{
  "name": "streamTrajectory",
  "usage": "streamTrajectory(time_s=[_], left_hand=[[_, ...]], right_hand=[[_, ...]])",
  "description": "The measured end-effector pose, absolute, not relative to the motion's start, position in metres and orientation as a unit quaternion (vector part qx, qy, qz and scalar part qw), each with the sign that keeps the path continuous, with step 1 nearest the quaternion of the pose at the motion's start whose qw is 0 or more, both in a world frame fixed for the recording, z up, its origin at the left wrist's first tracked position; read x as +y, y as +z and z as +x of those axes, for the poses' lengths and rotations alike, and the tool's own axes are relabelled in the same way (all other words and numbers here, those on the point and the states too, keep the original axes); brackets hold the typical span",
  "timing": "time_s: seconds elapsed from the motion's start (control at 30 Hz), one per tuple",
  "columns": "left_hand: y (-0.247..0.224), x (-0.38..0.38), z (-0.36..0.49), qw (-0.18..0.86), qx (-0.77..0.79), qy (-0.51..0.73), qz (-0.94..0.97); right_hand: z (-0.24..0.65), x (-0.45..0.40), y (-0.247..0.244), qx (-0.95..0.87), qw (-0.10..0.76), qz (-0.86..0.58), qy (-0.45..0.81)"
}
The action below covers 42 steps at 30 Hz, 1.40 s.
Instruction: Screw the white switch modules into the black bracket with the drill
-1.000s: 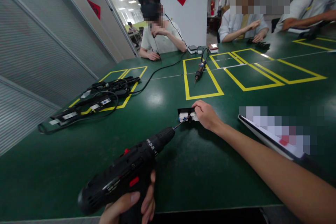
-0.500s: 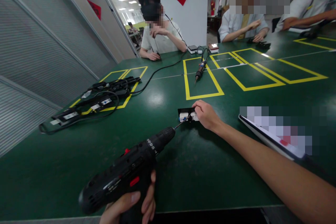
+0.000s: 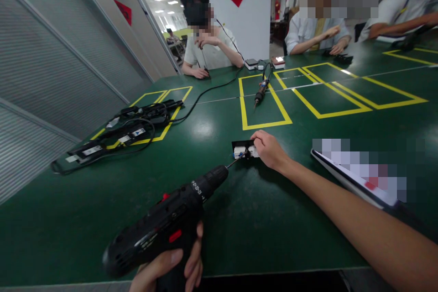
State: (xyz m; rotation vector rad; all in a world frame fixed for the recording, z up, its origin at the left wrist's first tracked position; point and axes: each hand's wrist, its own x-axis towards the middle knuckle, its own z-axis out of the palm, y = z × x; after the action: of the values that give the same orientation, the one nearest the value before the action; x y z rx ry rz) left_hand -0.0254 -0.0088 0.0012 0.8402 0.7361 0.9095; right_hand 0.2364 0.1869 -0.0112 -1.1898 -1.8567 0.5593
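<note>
Practically nothing moved since 0.5 s ago: drill (image 3: 171, 212) and black-and-white part (image 3: 239, 151) hold position. Left hand (image 3: 159, 267) wrapped round the drill grip; right hand (image 3: 270, 151) pinching the part by its right end, at the middle of the green worktop (image 3: 222, 232). Bit (image 3: 235, 162) reaches the part's front, can't tell if seated. Risk: bit could skid into the nearby fingers if drill tilts, or part could twist if pinch slackens. Vs earlier frame: no clear difference

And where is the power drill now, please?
In the head view, the power drill is low, left of centre, in the left grip, its bit at the black-and-white part.
</note>
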Motion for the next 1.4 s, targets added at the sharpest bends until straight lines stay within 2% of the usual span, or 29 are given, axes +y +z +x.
streamTrajectory(time_s=[1.4], left_hand=[[0.0009, -0.0093, -0.0268, 0.746, 0.345, 0.412, 0.392]], right_hand=[[0.237, 0.1875, -0.012, -0.742, 0.417, -0.477, 0.221]])
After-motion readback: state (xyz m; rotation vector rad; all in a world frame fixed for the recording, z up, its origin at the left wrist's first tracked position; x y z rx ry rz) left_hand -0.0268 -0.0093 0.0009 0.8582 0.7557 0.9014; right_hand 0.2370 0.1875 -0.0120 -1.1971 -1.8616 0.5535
